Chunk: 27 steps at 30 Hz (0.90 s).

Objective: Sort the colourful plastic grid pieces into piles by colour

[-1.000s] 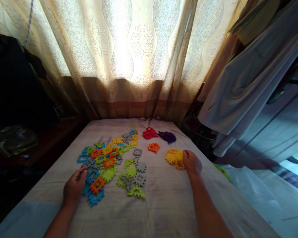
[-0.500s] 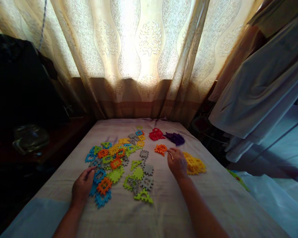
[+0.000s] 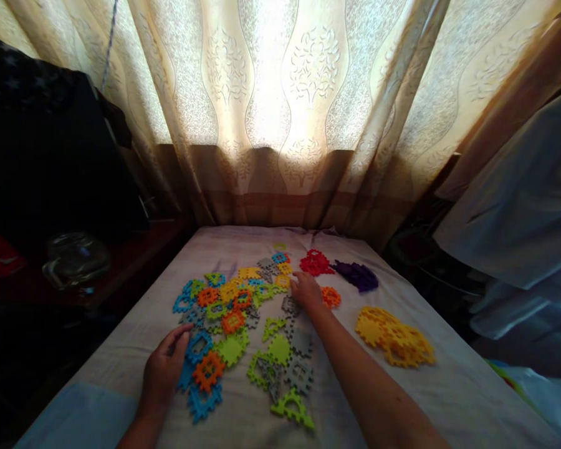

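Small interlocking toothed plastic building tiles lie over the bed sheet in several colours. My right hand (image 3: 307, 291) reaches over the middle, fingers stretched towards a yellow tile (image 3: 282, 282) at the edge of the mixed pile; whether they touch it I cannot tell. Just right of that hand is a small orange pile (image 3: 330, 297), partly behind it. My left hand (image 3: 164, 363) rests at the pile's left edge, fingers loosely curved and apart, beside a blue tile (image 3: 199, 347). Near it are an orange square tile (image 3: 209, 370) and a lime green tile (image 3: 230, 350).
Sorted piles of red (image 3: 315, 262), purple (image 3: 356, 275) and yellow tiles (image 3: 393, 337) lie to the right on the sheet (image 3: 336, 405). Grey and lime tiles spread in the middle. A curtain (image 3: 266, 181) hangs behind the bed; clothes (image 3: 523, 199) hang at the right.
My right hand has moved left from the orange pile to the edge of the mixed pile. My left hand has stayed by the blue tiles. The view has turned a little left.
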Motion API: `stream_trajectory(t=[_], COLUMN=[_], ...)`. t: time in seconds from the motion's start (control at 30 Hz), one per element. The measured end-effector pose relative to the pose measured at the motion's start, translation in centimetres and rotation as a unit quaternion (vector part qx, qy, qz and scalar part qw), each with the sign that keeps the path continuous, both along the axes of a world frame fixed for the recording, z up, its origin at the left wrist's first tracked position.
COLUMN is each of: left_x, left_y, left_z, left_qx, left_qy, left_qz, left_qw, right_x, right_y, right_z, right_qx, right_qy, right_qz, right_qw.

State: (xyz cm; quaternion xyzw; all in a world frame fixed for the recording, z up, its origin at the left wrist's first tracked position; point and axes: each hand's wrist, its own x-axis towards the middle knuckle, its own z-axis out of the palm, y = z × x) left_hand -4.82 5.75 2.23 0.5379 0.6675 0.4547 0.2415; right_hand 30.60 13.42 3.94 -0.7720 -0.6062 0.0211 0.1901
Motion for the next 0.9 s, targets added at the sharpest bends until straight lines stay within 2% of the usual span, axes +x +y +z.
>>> stream_trajectory(t=[0.3,0.47,0.57,0.67,0.77,0.9], left_x=[-0.1,0.0,0.0,0.0,0.0,0.1], left_y=[-0.1,-0.2,-0.2,-0.1,0.0,0.1], left_z=[-0.5,-0.2,0.1,0.1,0.1,0.2], left_qx=[-0.029,-0.031,-0.025,-0.025,-0.021,-0.015], left_qy=[-0.038,-0.044,-0.037,-0.021,-0.011,0.001], left_qz=[0.006,0.015,0.014,0.017,0.016,0.014], left_qw=[0.999,0.998,0.999,0.999,1.0,1.0], right_x=[-0.7,-1.0,-1.3,-1.1,-0.1,3.2], right_y=[5.2,5.9,4.5,1.8,-1.8,-7.6], right_z=[0.0,0.5,0.9,1.0,0.8,1.1], right_qx=[-0.051,-0.072,-0.055,0.003,0.076,0.144], right_qy=[-0.05,-0.062,-0.053,-0.019,0.019,0.051], right_qz=[-0.017,-0.018,-0.023,-0.008,0.013,-0.007], right_qw=[0.997,0.995,0.997,1.0,0.997,0.988])
